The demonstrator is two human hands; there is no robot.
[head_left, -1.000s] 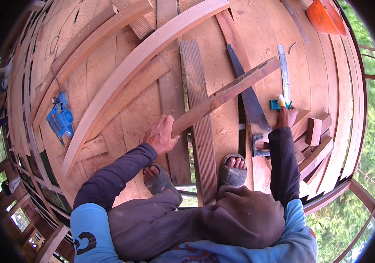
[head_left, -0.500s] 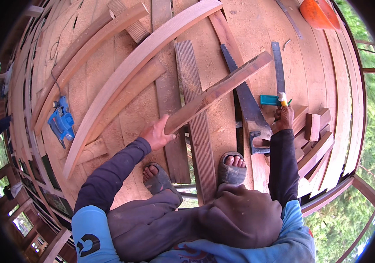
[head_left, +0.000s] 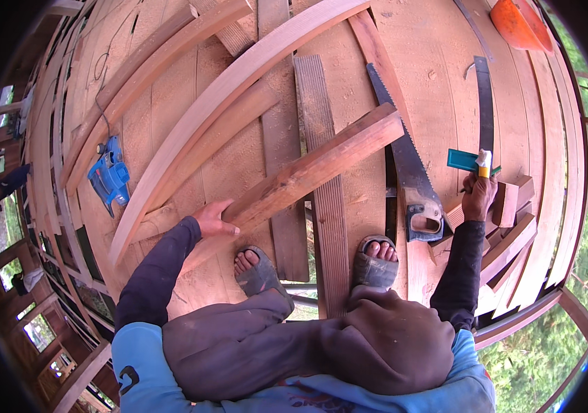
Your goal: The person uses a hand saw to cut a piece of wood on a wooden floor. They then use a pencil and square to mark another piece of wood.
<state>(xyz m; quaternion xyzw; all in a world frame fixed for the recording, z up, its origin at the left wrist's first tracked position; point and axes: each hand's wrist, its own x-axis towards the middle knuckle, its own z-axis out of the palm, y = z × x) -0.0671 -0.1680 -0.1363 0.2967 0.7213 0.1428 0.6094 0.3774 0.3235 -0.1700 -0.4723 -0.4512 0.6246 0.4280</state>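
Note:
My left hand [head_left: 217, 219] grips the near left end of a short wooden beam [head_left: 314, 164]. The beam slants up to the right, across a ribbed plank [head_left: 328, 220]; its far end overlaps the blade of a handsaw [head_left: 412, 172]. To the right, my right hand [head_left: 479, 198] is closed on a try square with a teal handle [head_left: 462, 160] and a long dark metal blade [head_left: 485, 103]. A small white-and-yellow piece [head_left: 484, 164] shows above those fingers; I cannot make out its kind.
Curved timbers [head_left: 239, 89] lie at the left, beside a corded blue power tool [head_left: 110, 177]. Several short wood blocks [head_left: 510, 241] are stacked close to my right hand. An orange plastic shell [head_left: 519, 26] lies far right. My sandalled feet are near the ribbed plank.
The beam has turned, showing a broader face, and its far end has come nearer and left. My right hand has moved right with the try square.

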